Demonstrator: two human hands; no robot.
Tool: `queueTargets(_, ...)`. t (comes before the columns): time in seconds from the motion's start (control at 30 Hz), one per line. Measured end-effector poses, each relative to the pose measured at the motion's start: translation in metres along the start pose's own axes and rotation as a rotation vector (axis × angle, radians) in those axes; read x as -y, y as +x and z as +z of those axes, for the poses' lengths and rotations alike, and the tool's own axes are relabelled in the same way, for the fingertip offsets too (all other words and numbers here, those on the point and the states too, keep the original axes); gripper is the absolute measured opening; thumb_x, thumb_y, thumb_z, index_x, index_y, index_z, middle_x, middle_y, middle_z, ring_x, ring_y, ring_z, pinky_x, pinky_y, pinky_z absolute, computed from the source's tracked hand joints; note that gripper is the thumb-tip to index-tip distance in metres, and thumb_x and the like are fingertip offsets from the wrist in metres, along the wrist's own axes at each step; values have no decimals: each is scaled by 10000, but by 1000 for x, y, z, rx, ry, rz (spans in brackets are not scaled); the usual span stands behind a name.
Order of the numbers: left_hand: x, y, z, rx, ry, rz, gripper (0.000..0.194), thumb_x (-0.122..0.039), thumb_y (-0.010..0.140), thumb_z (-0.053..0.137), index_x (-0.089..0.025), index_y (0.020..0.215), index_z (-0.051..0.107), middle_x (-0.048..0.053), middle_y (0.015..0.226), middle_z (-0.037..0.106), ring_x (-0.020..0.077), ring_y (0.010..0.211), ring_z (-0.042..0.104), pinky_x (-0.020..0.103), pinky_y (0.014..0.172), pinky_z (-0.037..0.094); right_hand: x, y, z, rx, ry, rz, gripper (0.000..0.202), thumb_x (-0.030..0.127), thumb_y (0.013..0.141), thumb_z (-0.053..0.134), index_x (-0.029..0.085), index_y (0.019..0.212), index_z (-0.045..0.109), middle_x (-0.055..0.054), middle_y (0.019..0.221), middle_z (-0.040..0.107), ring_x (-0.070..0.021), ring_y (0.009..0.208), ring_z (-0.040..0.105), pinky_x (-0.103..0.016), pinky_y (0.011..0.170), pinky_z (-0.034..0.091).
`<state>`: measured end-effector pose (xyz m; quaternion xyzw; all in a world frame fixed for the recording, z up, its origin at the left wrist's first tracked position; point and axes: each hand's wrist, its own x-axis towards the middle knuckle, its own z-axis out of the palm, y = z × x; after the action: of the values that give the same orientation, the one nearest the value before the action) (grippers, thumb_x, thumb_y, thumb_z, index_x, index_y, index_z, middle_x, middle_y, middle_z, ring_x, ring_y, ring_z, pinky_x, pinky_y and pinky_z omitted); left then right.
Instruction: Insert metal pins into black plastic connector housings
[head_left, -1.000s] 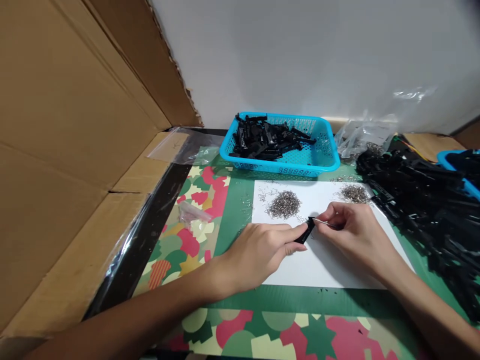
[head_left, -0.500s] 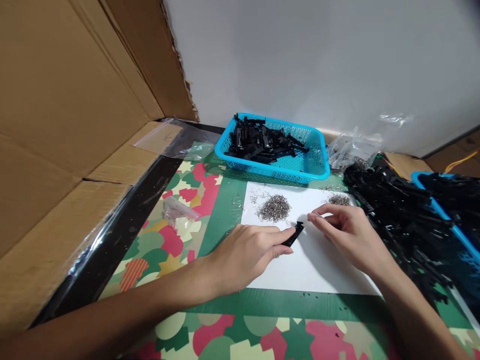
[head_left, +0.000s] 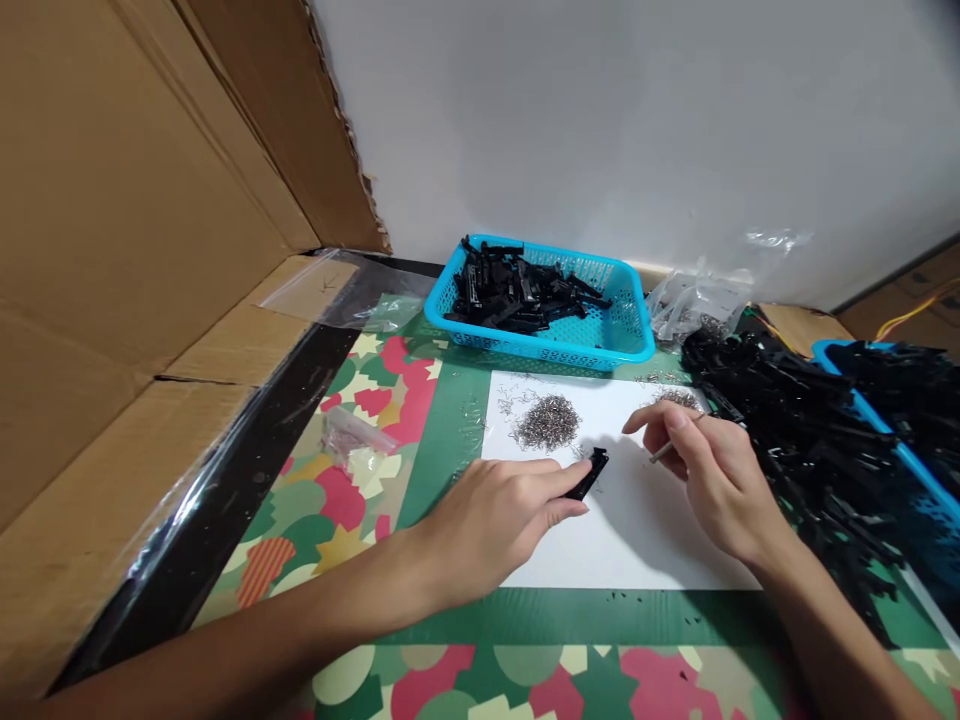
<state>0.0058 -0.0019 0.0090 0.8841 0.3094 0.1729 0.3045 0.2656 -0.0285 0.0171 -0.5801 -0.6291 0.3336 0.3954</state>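
Between thumb and fingers, my left hand (head_left: 517, 510) grips a small black plastic part (head_left: 591, 476) over the white sheet (head_left: 637, 540). To its right, my right hand (head_left: 709, 465) is closed around a thin metal rod-like tool (head_left: 663, 452), its tip angled down to the left; the index finger is stretched out. A pile of tiny metal springs or clips (head_left: 549, 422) lies on the sheet beyond my left hand. A second small metal pile (head_left: 677, 399) sits partly behind my right hand.
A blue basket (head_left: 540, 350) with black parts stands at the back. Black parts (head_left: 795, 440) heap up on the right beside another blue basket (head_left: 870, 410). Cardboard (head_left: 150, 200) walls the left; plastic bags (head_left: 697, 300) lie behind. A small clear bag (head_left: 356, 440) is on the patterned cover.
My right hand has drawn back slightly right and turned, so the metal rod now shows below its fingers. My left hand keeps the black part in nearly the same place.
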Motion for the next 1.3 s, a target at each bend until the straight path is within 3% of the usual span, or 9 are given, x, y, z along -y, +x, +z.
queueTargets(0.1, 0, 0, -1, 14, 2, -13, 361, -239, 1099, 634, -201, 1454, 682, 51, 1104, 840, 248, 929, 800, 317, 729, 557, -2, 4, 5, 10, 158, 98, 532, 628, 1085, 522, 177, 919, 749, -10, 627, 614, -145, 501, 558, -294, 545, 458)
queueTargets(0.2, 0, 0, -2, 31, 15, -12, 353, -256, 1116, 600, -191, 1454, 680, 62, 1096, 834, 244, 894, 783, 315, 703, 541, -1, 9, 8, 68, 326, 137, 514, 640, 1033, 623, 160, 896, 742, -60, 683, 718, -190, 578, 701, -313, 614, 565)
queueTargets(0.33, 1, 1, -2, 20, 20, 2, 328, -274, 1127, 583, -198, 1427, 689, 58, 1086, 830, 230, 871, 769, 307, 696, 524, 2, 15, 5, 149, 409, 209, 465, 615, 943, 765, 157, 871, 734, -71, 721, 753, -194, 596, 724, -316, 626, 587)
queueTargets(0.47, 2, 1, -2, 19, 9, 24, 291, -285, 1138, 558, -211, 1381, 703, 35, 996, 813, 217, 840, 756, 293, 673, 504, 2, 17, 2, 202, 337, 191, 374, 518, 925, 820, 168, 871, 698, -43, 744, 735, -178, 671, 707, -304, 700, 560)
queueTargets(0.77, 2, 1, -2, 17, -2, 10, 304, -292, 1139, 556, -226, 1399, 699, 20, 962, 799, 213, 843, 758, 289, 667, 502, 2, 8, 3, 174, 24, 47, 217, 392, 1098, 571, 212, 989, 624, -3, 779, 632, -166, 705, 593, -287, 678, 464)
queueTargets(1.3, 3, 1, -2, 26, -50, -20, 351, -326, 1128, 581, -245, 1449, 697, 39, 1060, 841, 232, 902, 791, 293, 722, 541, 8, 9, 10, 171, -174, -58, 130, 246, 1063, 577, 228, 935, 586, 4, 744, 647, -175, 657, 612, -292, 648, 410)
